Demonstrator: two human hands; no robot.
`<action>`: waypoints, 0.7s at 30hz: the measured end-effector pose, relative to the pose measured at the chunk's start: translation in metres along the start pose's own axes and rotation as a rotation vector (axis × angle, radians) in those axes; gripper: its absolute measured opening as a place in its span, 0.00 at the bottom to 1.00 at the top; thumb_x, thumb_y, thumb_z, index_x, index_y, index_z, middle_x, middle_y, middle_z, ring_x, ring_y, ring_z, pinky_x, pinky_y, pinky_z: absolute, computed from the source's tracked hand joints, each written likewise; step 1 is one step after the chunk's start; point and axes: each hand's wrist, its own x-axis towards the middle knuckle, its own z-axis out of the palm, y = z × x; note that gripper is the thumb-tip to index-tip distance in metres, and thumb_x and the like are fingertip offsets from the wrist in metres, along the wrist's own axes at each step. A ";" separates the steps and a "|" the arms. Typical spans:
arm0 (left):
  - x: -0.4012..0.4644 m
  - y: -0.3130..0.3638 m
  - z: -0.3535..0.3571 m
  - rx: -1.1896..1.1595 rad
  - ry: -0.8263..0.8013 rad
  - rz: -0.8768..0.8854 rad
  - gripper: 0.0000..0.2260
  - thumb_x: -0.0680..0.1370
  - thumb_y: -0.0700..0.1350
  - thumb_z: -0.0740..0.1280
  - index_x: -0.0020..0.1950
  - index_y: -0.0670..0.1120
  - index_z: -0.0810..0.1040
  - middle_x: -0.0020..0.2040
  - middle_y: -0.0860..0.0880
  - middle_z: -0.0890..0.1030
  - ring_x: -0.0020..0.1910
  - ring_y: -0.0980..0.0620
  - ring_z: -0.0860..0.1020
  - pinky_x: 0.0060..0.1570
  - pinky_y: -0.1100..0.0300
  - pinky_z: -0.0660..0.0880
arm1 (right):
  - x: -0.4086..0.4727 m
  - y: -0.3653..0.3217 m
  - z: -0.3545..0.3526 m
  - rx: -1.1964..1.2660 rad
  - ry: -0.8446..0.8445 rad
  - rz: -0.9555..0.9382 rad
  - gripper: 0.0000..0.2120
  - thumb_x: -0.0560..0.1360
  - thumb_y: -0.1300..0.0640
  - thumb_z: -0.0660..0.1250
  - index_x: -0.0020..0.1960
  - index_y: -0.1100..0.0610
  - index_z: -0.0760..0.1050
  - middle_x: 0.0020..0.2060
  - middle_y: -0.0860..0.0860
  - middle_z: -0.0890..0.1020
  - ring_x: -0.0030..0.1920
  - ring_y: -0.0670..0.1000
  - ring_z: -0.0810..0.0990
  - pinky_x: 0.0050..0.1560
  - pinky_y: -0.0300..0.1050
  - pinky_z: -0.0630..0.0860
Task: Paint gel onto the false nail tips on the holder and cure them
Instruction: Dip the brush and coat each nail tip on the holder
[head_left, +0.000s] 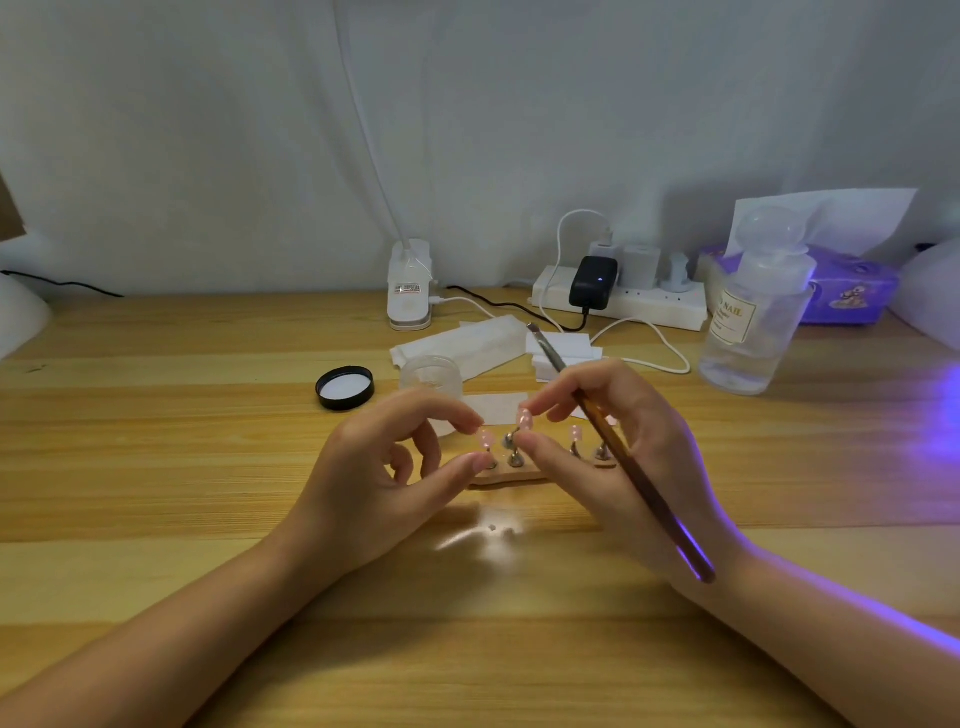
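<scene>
A small wooden nail holder (511, 477) lies mid-table with metal stands carrying pale pink false nail tips (575, 433). My right hand (610, 457) pinches one stand's nail tip (524, 419) between thumb and forefinger, with a brown gel brush (631, 465) tucked between its fingers, bristles pointing away toward the back. My left hand (395, 473) curls at the holder's left end, its fingertips at the leftmost stand and tip (487, 439). An open frosted gel jar (431, 375) stands just behind my left hand; its black lid (345, 387) lies to its left.
White wipes (467, 343) lie behind the jar. A clear bottle (753, 306) stands at the right, a purple tissue box (852, 291) behind it. A power strip (618, 301) with cables and a white clip lamp base (409, 291) sit at the back. Purple light glows from the right edge.
</scene>
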 end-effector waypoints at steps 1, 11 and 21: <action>0.000 0.000 0.000 0.004 0.005 -0.006 0.09 0.70 0.50 0.68 0.49 0.52 0.76 0.44 0.54 0.79 0.32 0.55 0.74 0.21 0.59 0.70 | 0.002 0.001 -0.003 -0.007 0.014 0.012 0.13 0.66 0.51 0.73 0.47 0.48 0.72 0.45 0.42 0.79 0.45 0.41 0.78 0.49 0.36 0.73; 0.000 -0.007 0.002 0.066 -0.062 -0.147 0.15 0.70 0.50 0.73 0.53 0.56 0.73 0.50 0.58 0.77 0.42 0.56 0.74 0.27 0.64 0.71 | 0.011 0.015 -0.023 -0.160 -0.144 0.079 0.10 0.68 0.58 0.73 0.46 0.50 0.74 0.42 0.45 0.80 0.48 0.43 0.77 0.47 0.43 0.76; 0.000 -0.009 0.004 0.143 -0.155 -0.240 0.21 0.68 0.48 0.73 0.56 0.59 0.71 0.48 0.59 0.78 0.33 0.57 0.72 0.32 0.73 0.68 | 0.009 0.016 -0.020 -0.219 -0.205 0.057 0.10 0.68 0.59 0.74 0.47 0.54 0.76 0.40 0.41 0.79 0.47 0.42 0.77 0.52 0.47 0.73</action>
